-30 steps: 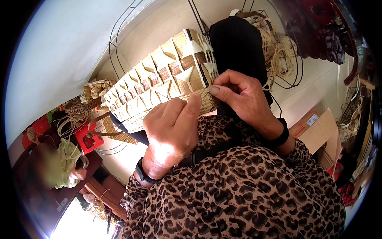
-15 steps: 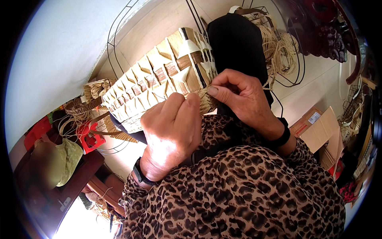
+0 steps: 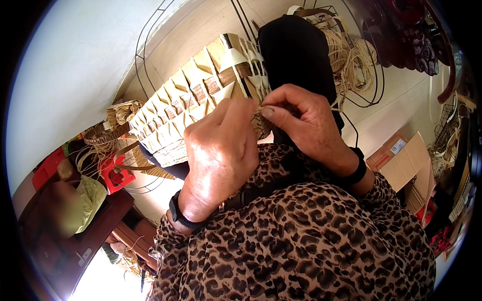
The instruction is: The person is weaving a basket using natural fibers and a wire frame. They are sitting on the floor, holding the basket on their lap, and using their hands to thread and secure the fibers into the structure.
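A woven basket (image 3: pixel 188 93) of pale strips, crossed by a brown band, lies tilted on its side across my lap. Its near right corner has a dark upright strip and a braided edge. My left hand (image 3: pixel 218 143) is closed over the near side of the basket, knuckles up; whatever its fingertips hold is hidden. At the braided edge, my right hand (image 3: pixel 309 120) pinches with thumb and forefinger on the basket's corner. Any thin strand between the two hands is too small to make out.
My black-clad knee (image 3: pixel 296 55) rises beside the basket. Beyond it, bundles of pale cord (image 3: pixel 359 62) sit by a black wire frame (image 3: pixel 376 93). An open cardboard box (image 3: pixel 401 163) stands at right. A red plastic stool (image 3: pixel 115 173) and another person (image 3: pixel 70 208) are at left.
My left hand has moved up along the basket, its fingers now nearer the corner. The basket has shifted slightly left. My right hand keeps its pinch almost in place.
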Action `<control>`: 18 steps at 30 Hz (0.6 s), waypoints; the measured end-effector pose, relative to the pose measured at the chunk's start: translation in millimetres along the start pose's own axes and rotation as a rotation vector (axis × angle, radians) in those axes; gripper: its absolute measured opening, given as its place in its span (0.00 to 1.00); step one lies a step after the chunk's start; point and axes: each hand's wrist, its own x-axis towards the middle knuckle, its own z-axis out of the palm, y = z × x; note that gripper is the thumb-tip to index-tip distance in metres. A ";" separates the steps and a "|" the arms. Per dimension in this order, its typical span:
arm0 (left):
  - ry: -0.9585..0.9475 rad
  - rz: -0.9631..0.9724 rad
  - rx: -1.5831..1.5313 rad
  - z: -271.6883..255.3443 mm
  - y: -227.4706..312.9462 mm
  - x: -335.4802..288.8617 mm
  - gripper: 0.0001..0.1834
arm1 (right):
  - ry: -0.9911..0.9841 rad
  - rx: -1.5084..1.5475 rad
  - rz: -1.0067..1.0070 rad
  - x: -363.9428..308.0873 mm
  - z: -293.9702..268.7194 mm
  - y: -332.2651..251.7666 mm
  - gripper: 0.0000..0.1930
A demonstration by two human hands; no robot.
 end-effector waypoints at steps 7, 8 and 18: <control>0.203 -0.074 -0.084 20.5 -8.4 -7.0 0.09 | 0.024 0.083 0.085 0.0 0.4 0.7 0.05; 0.246 -0.075 -0.094 21.7 -9.4 -8.3 0.08 | 0.030 0.088 0.079 0.1 0.3 0.9 0.05; 0.187 -0.238 -0.336 15.0 -16.9 -25.3 0.02 | 0.002 -0.021 0.035 -1.0 -5.6 -2.2 0.04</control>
